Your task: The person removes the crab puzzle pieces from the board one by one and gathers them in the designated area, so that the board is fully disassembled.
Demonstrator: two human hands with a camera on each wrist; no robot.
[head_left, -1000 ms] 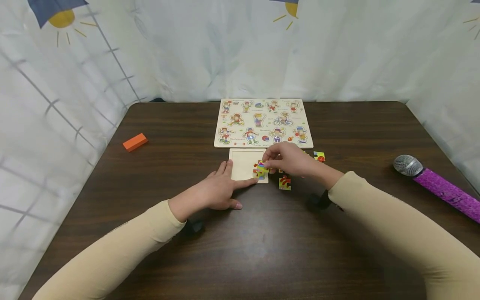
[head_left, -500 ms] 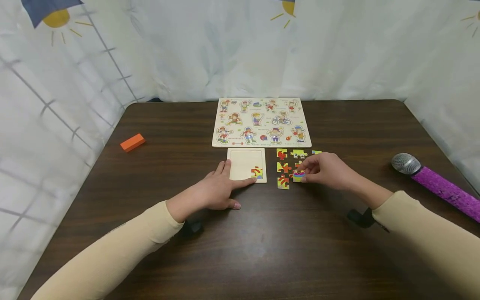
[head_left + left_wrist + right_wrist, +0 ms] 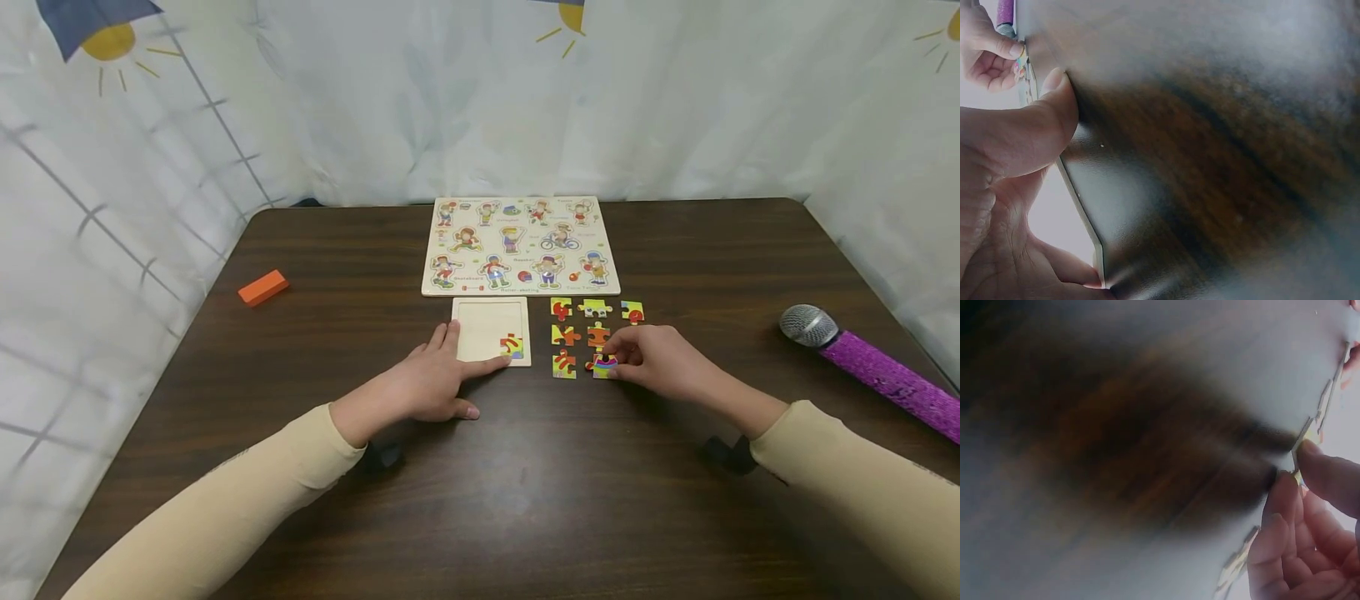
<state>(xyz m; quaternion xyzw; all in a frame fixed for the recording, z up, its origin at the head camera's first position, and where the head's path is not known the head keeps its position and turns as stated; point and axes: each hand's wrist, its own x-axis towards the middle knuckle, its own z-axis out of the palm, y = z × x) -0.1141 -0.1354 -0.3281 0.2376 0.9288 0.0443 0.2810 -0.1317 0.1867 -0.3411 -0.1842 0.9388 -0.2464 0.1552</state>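
My left hand (image 3: 427,387) lies with fingers spread, straight fingertips touching the left side and lower right corner of a small square wooden puzzle tray (image 3: 480,329). One red, yellow and blue jigsaw piece (image 3: 513,343) sits in the tray's lower right corner. To the right of it, my right hand (image 3: 663,358) pinches a rainbow-patterned jigsaw piece (image 3: 603,368) between thumb and fingers, low at the table. The right wrist view shows this piece (image 3: 1301,440) edge-on in the fingers. Several other pieces lie in rows beside the tray, including a red-and-yellow piece (image 3: 564,364).
Behind the tray lies a larger wooden board with sports figures (image 3: 521,246). An orange block (image 3: 263,287) rests on the left of the dark table (image 3: 495,500). A purple microphone (image 3: 885,375) lies at the right. White curtains (image 3: 450,100) hang behind.
My right hand has carried the rainbow piece from over the tray rightward, then slightly toward me, down to the bottom row of loose pieces. My left hand keeps its place.
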